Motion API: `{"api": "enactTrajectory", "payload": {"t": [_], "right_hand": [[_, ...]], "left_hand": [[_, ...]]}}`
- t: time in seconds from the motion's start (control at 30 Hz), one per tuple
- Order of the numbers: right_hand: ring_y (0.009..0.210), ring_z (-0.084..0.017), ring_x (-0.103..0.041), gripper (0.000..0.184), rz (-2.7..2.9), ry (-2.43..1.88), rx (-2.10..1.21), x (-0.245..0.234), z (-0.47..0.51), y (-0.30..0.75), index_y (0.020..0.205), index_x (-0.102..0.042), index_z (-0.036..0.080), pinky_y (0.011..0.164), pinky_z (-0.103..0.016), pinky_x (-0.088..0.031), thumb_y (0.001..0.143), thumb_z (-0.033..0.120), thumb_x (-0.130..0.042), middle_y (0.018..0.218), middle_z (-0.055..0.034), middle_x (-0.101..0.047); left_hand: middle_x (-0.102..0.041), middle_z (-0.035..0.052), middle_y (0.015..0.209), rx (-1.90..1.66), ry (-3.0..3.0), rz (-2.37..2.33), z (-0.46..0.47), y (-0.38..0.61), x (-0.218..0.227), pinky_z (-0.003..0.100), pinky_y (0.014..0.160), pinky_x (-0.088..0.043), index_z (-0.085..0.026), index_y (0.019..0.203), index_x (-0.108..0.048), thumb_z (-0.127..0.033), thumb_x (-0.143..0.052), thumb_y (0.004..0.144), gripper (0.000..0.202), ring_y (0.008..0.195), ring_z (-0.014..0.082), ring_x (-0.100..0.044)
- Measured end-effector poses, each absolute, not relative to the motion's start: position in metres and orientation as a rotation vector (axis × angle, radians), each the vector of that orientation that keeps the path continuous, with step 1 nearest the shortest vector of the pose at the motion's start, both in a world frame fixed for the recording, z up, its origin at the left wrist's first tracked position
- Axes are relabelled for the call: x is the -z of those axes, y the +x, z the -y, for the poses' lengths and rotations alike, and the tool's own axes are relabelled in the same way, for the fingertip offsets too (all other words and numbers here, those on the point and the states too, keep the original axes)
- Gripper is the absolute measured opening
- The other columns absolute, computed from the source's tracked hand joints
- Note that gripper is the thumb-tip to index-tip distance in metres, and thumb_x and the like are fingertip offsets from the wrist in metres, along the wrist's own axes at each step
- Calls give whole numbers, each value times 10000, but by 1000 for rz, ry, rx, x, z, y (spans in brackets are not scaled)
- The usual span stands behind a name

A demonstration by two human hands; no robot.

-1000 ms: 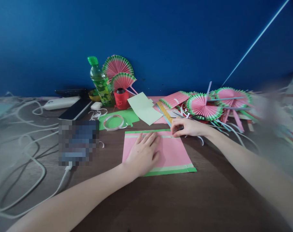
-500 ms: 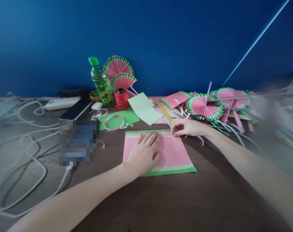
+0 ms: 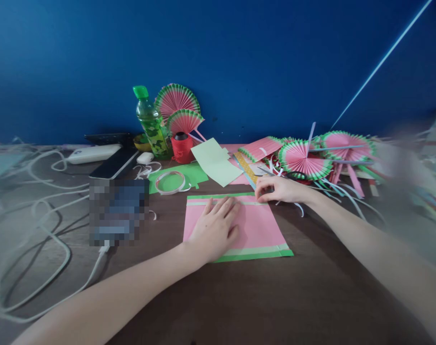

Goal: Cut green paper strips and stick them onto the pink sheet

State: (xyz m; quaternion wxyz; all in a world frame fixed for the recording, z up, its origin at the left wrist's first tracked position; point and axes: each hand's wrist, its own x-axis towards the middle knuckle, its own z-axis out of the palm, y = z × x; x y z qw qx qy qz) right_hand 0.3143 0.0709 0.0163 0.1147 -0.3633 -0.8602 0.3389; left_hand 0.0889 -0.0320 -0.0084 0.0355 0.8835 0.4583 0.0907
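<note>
A pink paper sheet (image 3: 261,230) with white and green bands along its near and far edges lies flat on the dark wooden table (image 3: 275,302). My left hand (image 3: 214,227) rests flat on it, fingers stretched out and pressing down. My right hand (image 3: 277,189) sits at the sheet's far right corner, its fingers curled and pinched at the paper's edge, where a small dark thing shows under them that I cannot make out.
Finished pink-and-green paper fans (image 3: 304,158) and paper strips pile up at the right. A green bottle (image 3: 151,124), red thread spool (image 3: 182,146), two upright fans (image 3: 178,108), a tape ring (image 3: 169,182) and pale green paper (image 3: 216,160) stand behind. White cables (image 3: 34,239) and a phone (image 3: 113,163) lie left.
</note>
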Motion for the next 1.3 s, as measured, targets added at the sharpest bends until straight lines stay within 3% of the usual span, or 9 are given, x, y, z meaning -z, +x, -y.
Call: {"api": "enactTrajectory", "payload": {"t": [0.4, 0.73, 0.9, 1.1, 1.23, 1.3], "right_hand": [[744, -161, -520, 213, 2446, -1179, -867, -18, -69, 313, 798, -671, 184, 710, -306, -380, 726, 361, -578, 806, -25, -623], [525, -102, -419, 245, 2371, -1309, -774, -24, -73, 309, 822, -669, 178, 527, -251, -316, 721, 374, -560, 587, 18, -543], [535, -101, -431, 228, 2239, -1246, -750, -35, -75, 297, 817, -653, 173, 523, -259, -325, 733, 357, -549, 719, -15, -603], [646, -131, -524, 164, 2251, -1141, -784, -52, -76, 264, 800, -640, 165, 618, -282, -397, 732, 276, -540, 760, -30, -636], [746, -157, -578, 134, 2184, -1033, -888, -58, -76, 249, 798, -630, 160, 686, -299, -437, 730, 234, -541, 780, -39, -639], [752, -158, -587, 117, 2146, -1020, -908, -60, -76, 246, 797, -625, 157, 675, -294, -449, 732, 205, -539, 774, -43, -636]], "left_hand": [[-330, 91, 1421, -303, 2706, -1427, 32, 88, 10, 457, 1094, -133, -133, 1363, -293, -290, -324, 850, 538, 1316, 229, -257], [-244, 93, 1456, -346, 2675, -1430, 32, 86, 9, 474, 1102, -85, -120, 1382, -226, -302, -338, 844, 578, 1352, 225, -154], [-237, 67, 1462, -399, 2514, -1436, 32, 85, 2, 494, 1098, -71, -140, 1380, -211, -244, -324, 827, 574, 1360, 224, -110], [-439, 61, 1323, -665, 2297, -1443, 30, 86, -8, 464, 1098, -126, -172, 1208, -410, -217, -283, 844, 388, 1274, 198, -290], [-546, 71, 1100, -806, 2234, -1511, 19, 76, -30, 371, 958, -372, -172, 1027, -484, -148, -336, 792, 279, 1078, 191, -451], [-559, 85, 1009, -809, 2279, -1616, 8, 64, -44, 357, 896, -405, -156, 924, -499, -112, -362, 755, 223, 992, 202, -486]]}}
